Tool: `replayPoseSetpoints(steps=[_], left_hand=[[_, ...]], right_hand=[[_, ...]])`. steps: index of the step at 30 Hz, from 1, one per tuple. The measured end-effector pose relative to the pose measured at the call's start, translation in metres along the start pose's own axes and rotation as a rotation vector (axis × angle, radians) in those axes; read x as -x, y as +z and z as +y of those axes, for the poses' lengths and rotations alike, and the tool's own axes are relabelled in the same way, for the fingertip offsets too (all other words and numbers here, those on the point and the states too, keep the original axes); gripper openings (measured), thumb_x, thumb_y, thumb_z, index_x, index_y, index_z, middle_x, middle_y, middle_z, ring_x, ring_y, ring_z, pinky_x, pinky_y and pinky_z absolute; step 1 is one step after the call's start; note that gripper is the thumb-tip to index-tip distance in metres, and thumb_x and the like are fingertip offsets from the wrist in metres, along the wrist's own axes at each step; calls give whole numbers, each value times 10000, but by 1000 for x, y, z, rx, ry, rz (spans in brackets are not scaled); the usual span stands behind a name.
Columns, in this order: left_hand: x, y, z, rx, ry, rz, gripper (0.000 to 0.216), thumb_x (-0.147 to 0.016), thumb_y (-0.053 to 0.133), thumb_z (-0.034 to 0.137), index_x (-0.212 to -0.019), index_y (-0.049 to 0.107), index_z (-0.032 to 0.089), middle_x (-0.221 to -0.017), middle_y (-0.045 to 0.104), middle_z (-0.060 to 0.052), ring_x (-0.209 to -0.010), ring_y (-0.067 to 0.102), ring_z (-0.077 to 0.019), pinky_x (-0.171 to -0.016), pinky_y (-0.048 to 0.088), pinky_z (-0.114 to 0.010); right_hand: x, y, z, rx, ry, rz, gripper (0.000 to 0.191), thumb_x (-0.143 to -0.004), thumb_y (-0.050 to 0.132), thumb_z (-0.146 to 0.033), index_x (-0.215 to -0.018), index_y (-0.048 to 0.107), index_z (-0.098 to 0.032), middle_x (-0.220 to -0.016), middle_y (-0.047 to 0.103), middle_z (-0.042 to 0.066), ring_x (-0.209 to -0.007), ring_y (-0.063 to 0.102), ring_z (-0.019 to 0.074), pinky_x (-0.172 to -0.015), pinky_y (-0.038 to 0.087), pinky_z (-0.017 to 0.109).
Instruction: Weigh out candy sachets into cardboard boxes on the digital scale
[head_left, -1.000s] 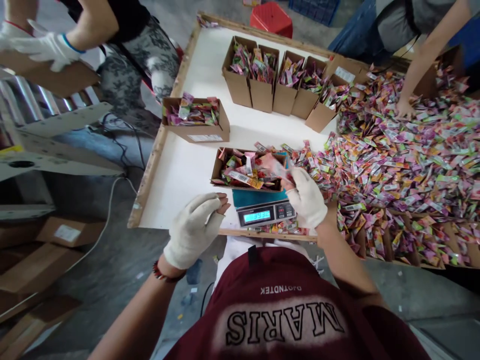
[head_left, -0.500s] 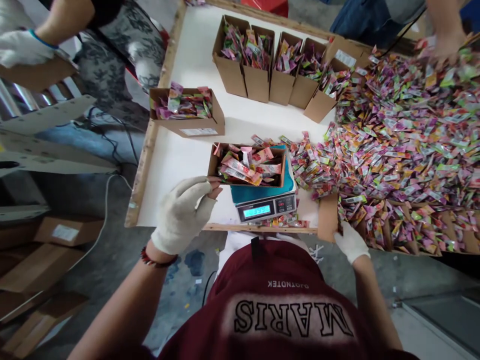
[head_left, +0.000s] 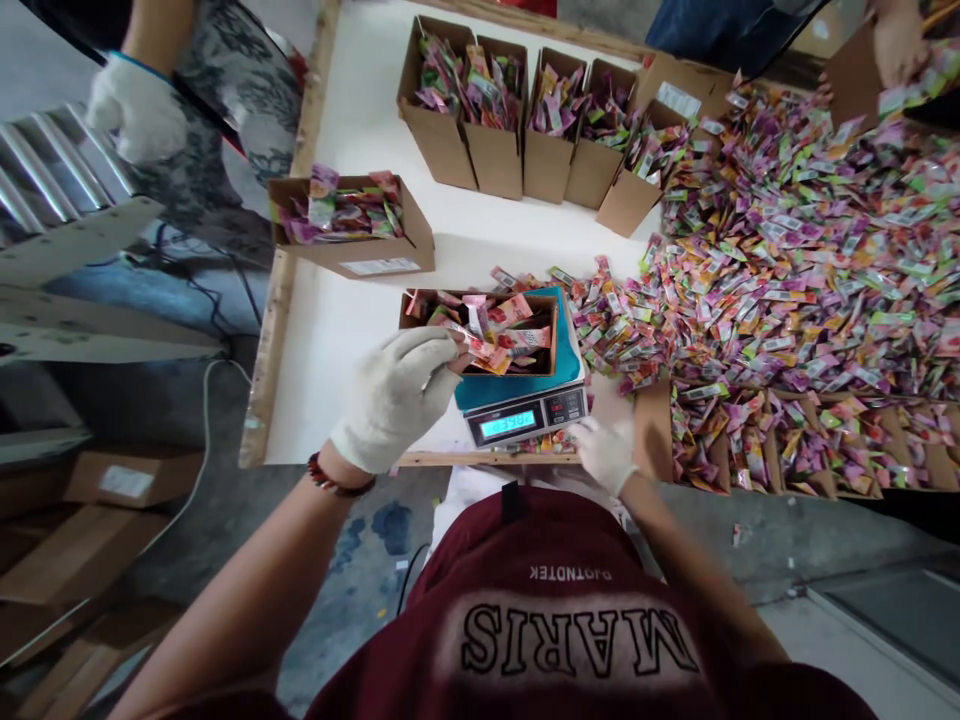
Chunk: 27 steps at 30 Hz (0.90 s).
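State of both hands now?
Left hand: half-curled by the box; grip can't be told.
Right hand: blurred beside the scale; open or closed can't be told.

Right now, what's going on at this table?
A gloved person has a box of packets on a lit scale. The left hand is at the box's near left corner, fingertips by the packets; whether it grips one is unclear. The right hand, blurred, is by the scale's near right corner. Five more boxes stand along the table's far side, with a heap of packets to the right.
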<state>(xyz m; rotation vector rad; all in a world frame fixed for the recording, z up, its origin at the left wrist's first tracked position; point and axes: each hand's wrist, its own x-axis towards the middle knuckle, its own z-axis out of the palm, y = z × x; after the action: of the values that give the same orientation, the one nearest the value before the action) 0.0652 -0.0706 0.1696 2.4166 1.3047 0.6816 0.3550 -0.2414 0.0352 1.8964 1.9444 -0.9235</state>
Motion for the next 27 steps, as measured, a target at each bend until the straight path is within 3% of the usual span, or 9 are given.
replayPoseSetpoints(steps=[3, 5, 9, 11, 13, 17, 21, 24, 27], left_hand=[[1, 1, -2, -3, 5, -19, 172, -938, 550, 302, -913, 697, 217, -1042, 746, -71, -991, 705, -224, -902, 587, -357], [6, 0, -6, -6, 5, -17, 168, -939, 552, 305, -916, 694, 219, -1041, 746, -67, -973, 707, -219, -883, 589, -352], [21, -1, -16, -15, -29, 12, 144, -941, 569, 309, -914, 677, 216, -1031, 750, -63, -948, 714, -210, -863, 586, -344], [28, 1, -20, -1, -40, 30, 129, -939, 578, 294, -912, 673, 211, -1028, 753, -64, -952, 718, -208, -865, 587, -343], [33, 3, -20, 19, -40, 60, 111, -936, 590, 278, -920, 674, 208, -1025, 754, -66, -946, 720, -205, -861, 590, -339], [34, 0, -7, 33, -17, 149, 72, -930, 610, 242, -939, 671, 206, -1008, 754, -70, -935, 724, -200, -855, 594, -333], [29, -14, 13, -1, 71, 261, 65, -917, 628, 184, -963, 662, 215, -1007, 750, -60, -910, 721, -184, -819, 590, -314], [22, -18, 17, 24, 139, 248, 69, -920, 632, 185, -980, 655, 210, -992, 741, -60, -925, 710, -186, -822, 586, -317], [10, -8, 11, -8, 186, 48, 154, -920, 651, 314, -1014, 671, 193, -1056, 727, -98, -993, 685, -239, -866, 575, -380]], right_hand=[[-41, 27, -20, 10, 3, -86, 324, -982, 464, -171, -1230, 668, -210, -1162, 623, 114, -925, 615, 206, -824, 445, 310], [-51, 36, -18, -4, 19, -77, 274, -997, 456, -197, -1118, 700, -176, -1130, 622, 121, -913, 609, 202, -804, 450, 305], [-35, 20, 4, -48, 46, 24, 247, -998, 459, -207, -1063, 694, -171, -1137, 636, 116, -975, 602, 212, -850, 469, 306], [-20, -2, 12, -66, 76, 99, 283, -1013, 406, -201, -1125, 663, -164, -1099, 652, 123, -988, 606, 228, -874, 482, 327], [-8, -33, 7, -136, 19, 285, 311, -1035, 352, -220, -1168, 626, -159, -1058, 663, 129, -992, 616, 242, -891, 497, 355], [-9, -112, -47, -287, -410, 757, 219, -1045, 425, -305, -1155, 599, -230, -1065, 680, 96, -994, 631, 252, -951, 505, 419], [-18, -171, -97, -291, -536, 829, 292, -1031, 510, -373, -1291, 554, -248, -1200, 661, 90, -1107, 619, 264, -997, 499, 442], [-3, -166, -73, -314, -397, 830, 333, -1020, 524, -386, -1308, 551, -223, -1206, 634, 118, -1114, 613, 269, -989, 511, 432], [27, -123, -15, -221, 43, 746, 348, -988, 545, -371, -1279, 564, -181, -1155, 623, 145, -1063, 616, 289, -949, 511, 440]])
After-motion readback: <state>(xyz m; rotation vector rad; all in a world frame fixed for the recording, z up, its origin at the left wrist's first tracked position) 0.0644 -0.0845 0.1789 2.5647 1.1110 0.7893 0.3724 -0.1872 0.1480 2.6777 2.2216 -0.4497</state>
